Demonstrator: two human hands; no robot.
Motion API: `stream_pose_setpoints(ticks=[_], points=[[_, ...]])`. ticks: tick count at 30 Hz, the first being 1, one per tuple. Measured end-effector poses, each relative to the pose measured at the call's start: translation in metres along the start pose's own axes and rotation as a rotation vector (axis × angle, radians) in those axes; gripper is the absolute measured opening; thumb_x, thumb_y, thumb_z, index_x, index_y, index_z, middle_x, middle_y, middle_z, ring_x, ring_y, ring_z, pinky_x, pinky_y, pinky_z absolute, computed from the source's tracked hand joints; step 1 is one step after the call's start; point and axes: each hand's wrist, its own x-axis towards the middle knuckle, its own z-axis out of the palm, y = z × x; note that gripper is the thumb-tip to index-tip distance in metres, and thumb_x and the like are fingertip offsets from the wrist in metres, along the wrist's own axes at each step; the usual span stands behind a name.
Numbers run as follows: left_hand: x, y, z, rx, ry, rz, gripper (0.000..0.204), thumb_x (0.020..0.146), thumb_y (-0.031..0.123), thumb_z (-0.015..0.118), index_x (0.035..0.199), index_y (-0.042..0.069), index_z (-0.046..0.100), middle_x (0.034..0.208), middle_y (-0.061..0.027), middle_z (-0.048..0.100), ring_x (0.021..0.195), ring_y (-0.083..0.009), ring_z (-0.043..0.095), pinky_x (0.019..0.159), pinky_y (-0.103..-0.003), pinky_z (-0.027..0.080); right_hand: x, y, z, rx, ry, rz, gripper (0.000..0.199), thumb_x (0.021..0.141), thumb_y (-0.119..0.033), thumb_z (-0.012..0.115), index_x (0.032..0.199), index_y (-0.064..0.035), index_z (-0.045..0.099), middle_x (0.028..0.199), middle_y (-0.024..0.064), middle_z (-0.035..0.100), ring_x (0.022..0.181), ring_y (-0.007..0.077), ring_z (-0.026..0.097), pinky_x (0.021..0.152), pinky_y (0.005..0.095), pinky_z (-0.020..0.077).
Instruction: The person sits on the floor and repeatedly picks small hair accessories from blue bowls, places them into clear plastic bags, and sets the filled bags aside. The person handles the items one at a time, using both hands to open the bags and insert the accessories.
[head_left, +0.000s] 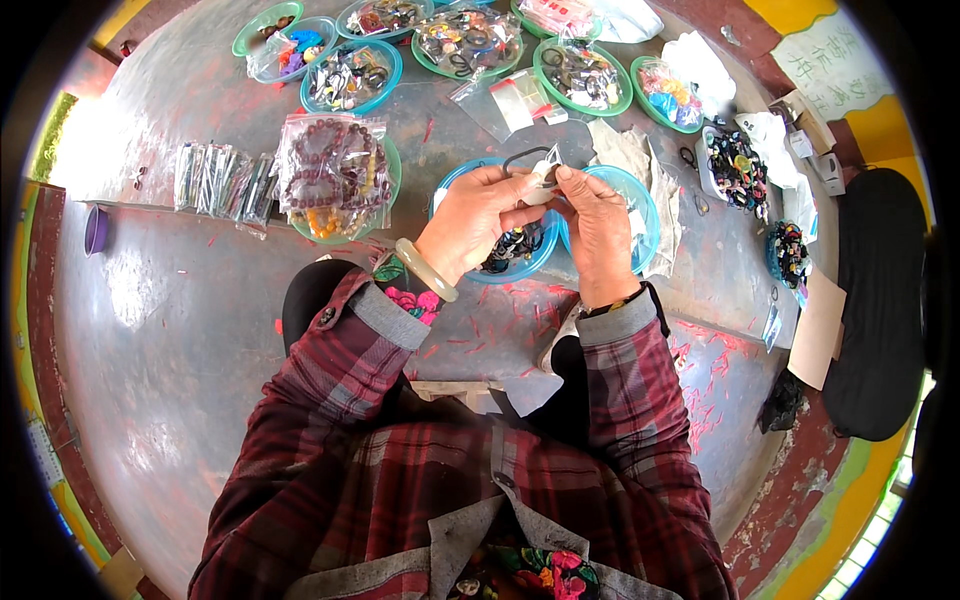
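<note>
Hands: two, both bare, meeting at centre. Left hand [465,215] grasps a small white piece [541,192] between thumb and fingers; right hand [598,225] pinches its other side, fingertips close to the left's. One thin dark loop [522,157] stands up just beyond the left fingers — whether it is joined to the piece, cannot tell. The piece is held in the air above two blue bowls.

Left blue bowl [517,273]: many small dark items, too jumbled to count. Right blue bowl [648,222]: partly covered by the hand; one pale cloth [664,215] lies just beside it.

Far side of the grey surface [220,115]: five green bowls [626,92] and at least three blue ones, most with bagged small goods.

Left: one more green bowl [392,180] — clear bags of beads [333,170] on top; beside it, a row of slim clear packets [225,185], overlapping, count uncertain.

Right: two baskets of dark items, one white [708,172], one blue [774,258]; one flat cardboard piece [818,330].
</note>
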Motion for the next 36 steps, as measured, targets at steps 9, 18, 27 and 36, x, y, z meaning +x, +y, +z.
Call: stream_pose_setpoints(ticks=[9,18,27,36], points=[[-0.001,0.000,0.000,-0.026,-0.048,0.005,0.025,0.089,0.011,0.052,0.104,-0.008,0.053,0.108,-0.0166,0.058,0.100,-0.0246,0.058,0.092,-0.036,0.047,-0.005,-0.001,0.011,-0.164,0.092,-0.163,0.017,0.081,-0.017,0.065,0.080,-0.0010,0.066,0.074,0.0034,0.063,0.070,0.0100,0.054,0.069,0.0240,0.0412],[-0.003,0.004,0.001,0.089,-0.004,-0.020,0.025,0.088,0.009,0.054,0.106,-0.008,0.053,0.104,-0.0134,0.059,0.096,-0.0225,0.060,0.087,-0.033,0.050,0.007,-0.013,0.000,-0.151,0.197,-0.187,0.014,0.081,-0.014,0.066,0.083,-0.0002,0.065,0.078,0.0030,0.065,0.067,0.0073,0.055,0.063,0.0205,0.0420],[-0.002,0.002,0.002,0.388,-0.058,0.018,0.028,0.089,0.010,0.053,0.112,-0.006,0.051,0.105,-0.0108,0.058,0.095,-0.0185,0.060,0.084,-0.031,0.050,0.002,-0.013,-0.001,-0.121,0.030,-0.090,0.011,0.080,-0.009,0.066,0.085,0.0000,0.067,0.075,0.0011,0.063,0.067,0.0061,0.053,0.060,0.0192,0.0426],[-0.005,0.006,0.007,0.462,-0.113,0.109,0.029,0.090,0.010,0.052,0.115,-0.004,0.051,0.107,-0.0083,0.058,0.095,-0.0155,0.058,0.083,-0.029,0.050,-0.006,-0.019,0.008,-0.195,0.033,-0.354,0.012,0.082,-0.009,0.063,0.086,0.0012,0.067,0.082,0.0025,0.063,0.074,0.0073,0.053,0.070,0.0207,0.0412]])
